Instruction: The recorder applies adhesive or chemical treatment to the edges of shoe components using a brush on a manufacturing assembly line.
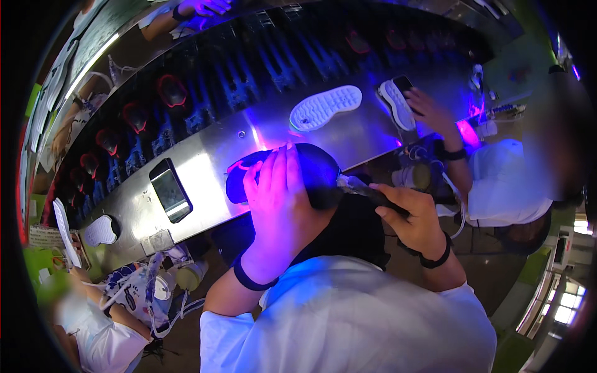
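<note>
My left hand (278, 189) lies over a dark shoe upper (320, 174), fingers together across its top, gripping it at the near edge of the metal bench. Violet light falls on the hand and on the upper. In my right hand (410, 214) is a slim tool with a dark handle (376, 196), held in a pinch. Its pale tip meets the right end of the upper, though I cannot tell whether it is a brush or a blade. A white shoe sole (326, 107) rests tread side up on the bench beyond my hands.
A phone (171, 191) lies on the metal bench (214, 155) to the left. Behind runs a dark rack (230, 81) with several red-trimmed uppers (171, 91). At right a co-worker's hand (429, 110) is by another sole (397, 105); a person sits at left (102, 329).
</note>
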`<state>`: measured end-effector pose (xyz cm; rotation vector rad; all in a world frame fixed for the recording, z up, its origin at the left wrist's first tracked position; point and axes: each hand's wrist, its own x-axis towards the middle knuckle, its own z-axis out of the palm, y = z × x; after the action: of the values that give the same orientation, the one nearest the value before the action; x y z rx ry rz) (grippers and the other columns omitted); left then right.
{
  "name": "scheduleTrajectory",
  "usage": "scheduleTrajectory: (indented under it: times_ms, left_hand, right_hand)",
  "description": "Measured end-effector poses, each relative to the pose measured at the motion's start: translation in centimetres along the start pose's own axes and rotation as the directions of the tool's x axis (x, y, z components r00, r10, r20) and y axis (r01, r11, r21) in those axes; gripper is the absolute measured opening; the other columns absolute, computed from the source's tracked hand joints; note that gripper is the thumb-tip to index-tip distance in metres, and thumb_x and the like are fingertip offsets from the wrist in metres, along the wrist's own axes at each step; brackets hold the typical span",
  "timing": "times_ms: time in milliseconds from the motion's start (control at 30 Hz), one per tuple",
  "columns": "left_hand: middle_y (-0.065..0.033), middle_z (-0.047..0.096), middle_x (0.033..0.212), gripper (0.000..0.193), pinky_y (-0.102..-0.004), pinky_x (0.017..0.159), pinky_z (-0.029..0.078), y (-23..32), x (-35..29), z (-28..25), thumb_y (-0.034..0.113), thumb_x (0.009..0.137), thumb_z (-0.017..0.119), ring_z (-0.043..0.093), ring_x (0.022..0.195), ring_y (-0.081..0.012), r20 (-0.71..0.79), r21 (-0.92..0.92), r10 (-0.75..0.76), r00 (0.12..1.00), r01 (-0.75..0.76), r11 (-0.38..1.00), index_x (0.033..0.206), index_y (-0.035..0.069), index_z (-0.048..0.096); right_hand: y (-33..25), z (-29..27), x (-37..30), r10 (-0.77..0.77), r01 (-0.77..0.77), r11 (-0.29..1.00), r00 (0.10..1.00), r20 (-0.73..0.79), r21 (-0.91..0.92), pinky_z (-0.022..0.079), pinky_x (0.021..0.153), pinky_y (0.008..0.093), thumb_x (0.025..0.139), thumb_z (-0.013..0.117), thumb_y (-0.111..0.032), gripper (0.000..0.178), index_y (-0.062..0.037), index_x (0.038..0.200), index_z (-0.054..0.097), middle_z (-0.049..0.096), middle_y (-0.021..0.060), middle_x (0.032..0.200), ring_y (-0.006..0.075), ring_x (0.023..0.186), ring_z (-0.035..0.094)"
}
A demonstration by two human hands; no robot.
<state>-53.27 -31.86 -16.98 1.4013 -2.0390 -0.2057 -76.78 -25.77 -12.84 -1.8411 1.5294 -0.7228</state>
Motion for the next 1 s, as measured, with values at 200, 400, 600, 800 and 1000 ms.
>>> scheduleTrajectory:
  times_ms: [200, 400, 600, 800, 1000]
  left_hand:
    - [-0.0236, 0.067, 0.119, 0.095, -0.0487, 0.102, 0.045, -2.3, 3.2, -2.0, 0.038, 0.059, 0.092, 0.064, 0.110, -0.0402, 0.071, -0.099, -0.093, 0.993, 0.099, 0.990, 0.133, -0.008, 0.055]
    - [-0.0194, 0.067, 0.113, 0.107, -0.0473, 0.093, 0.050, -5.6, 3.4, -3.5, 0.039, 0.059, 0.094, 0.065, 0.106, -0.0379, 0.143, 0.048, -0.134, 0.980, 0.129, 0.990, 0.145, -0.002, 0.046]
    - [-0.0154, 0.064, 0.103, 0.113, -0.0408, 0.067, 0.060, -10.7, 0.6, -4.3, 0.035, 0.060, 0.093, 0.068, 0.090, -0.0317, 0.306, 0.110, -0.059, 0.950, 0.026, 0.994, 0.152, 0.001, 0.038]
    - [-0.0197, 0.072, 0.109, 0.112, -0.0428, 0.077, 0.061, -9.5, -1.7, -5.2, 0.042, 0.063, 0.093, 0.074, 0.092, -0.0369, 0.327, -0.169, -0.056, 0.943, 0.117, 0.979, 0.151, 0.000, 0.038]
    - [-0.0175, 0.074, 0.109, 0.103, -0.0413, 0.085, 0.060, -7.4, -3.4, -5.2, 0.043, 0.069, 0.092, 0.075, 0.095, -0.0347, 0.407, -0.472, 0.028, 0.913, 0.183, 0.862, 0.146, -0.003, 0.041]
  right_hand:
    - [0.1, 0.4, 5.1, -0.178, 0.178, 0.980, 0.984, 0.011, -0.088, 0.047, 0.063, 0.0338, 0.088, 0.076, -0.007, 0.042, -0.0084, 0.129, 0.069, 0.061, 0.0113, 0.078, 0.0260, 0.066, 0.060]
    - [1.5, 3.5, 9.3, -0.312, 0.310, 0.950, 0.949, -0.043, -0.046, 0.050, 0.066, 0.0311, 0.088, 0.076, -0.008, 0.044, -0.0067, 0.131, 0.067, 0.069, 0.0121, 0.088, 0.0233, 0.068, 0.064]
    - [4.4, 6.2, 9.5, 0.086, -0.221, 0.831, 0.958, 0.275, 0.511, 0.053, 0.077, 0.0292, 0.096, 0.074, -0.014, 0.043, 0.0001, 0.135, 0.063, 0.072, 0.0037, 0.096, 0.0107, 0.084, 0.064]
    - [0.0, 1.9, 11.4, -0.175, 0.105, 0.934, 0.968, 0.181, 0.340, 0.053, 0.088, 0.0315, 0.096, 0.073, -0.015, 0.042, -0.0007, 0.134, 0.065, 0.076, 0.0123, 0.112, 0.0137, 0.097, 0.068]
    - [-2.9, 0.3, 11.2, -0.236, 0.173, 0.934, 0.955, 0.177, 0.313, 0.054, 0.085, 0.0310, 0.091, 0.076, -0.013, 0.039, -0.0016, 0.127, 0.070, 0.077, 0.0121, 0.106, 0.0158, 0.094, 0.071]
